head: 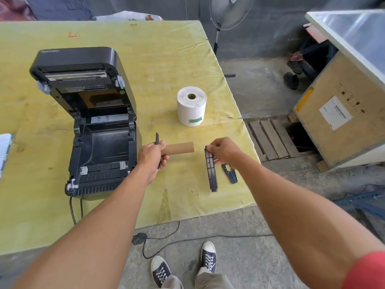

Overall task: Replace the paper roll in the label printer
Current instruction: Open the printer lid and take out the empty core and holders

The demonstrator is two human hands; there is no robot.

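The black label printer (98,147) stands at the left of the table with its lid swung up and its paper bay empty. A full white paper roll (191,109) with a green tape tab stands on end behind my hands. My left hand (153,158) grips an empty brown cardboard core (181,148) together with a thin black guide plate (157,140) at its left end. My right hand (224,151) pinches the top of a long black spindle bar (213,176), whose lower end rests on the table. A second black guide piece (230,173) lies beside it.
The yellow-green table cover (166,65) ends just right of my right hand. Cables and a power plug (138,238) lie on the concrete floor by my feet. A fan (227,13) stands behind the table; a wooden crate (341,113) and pallet sit right.
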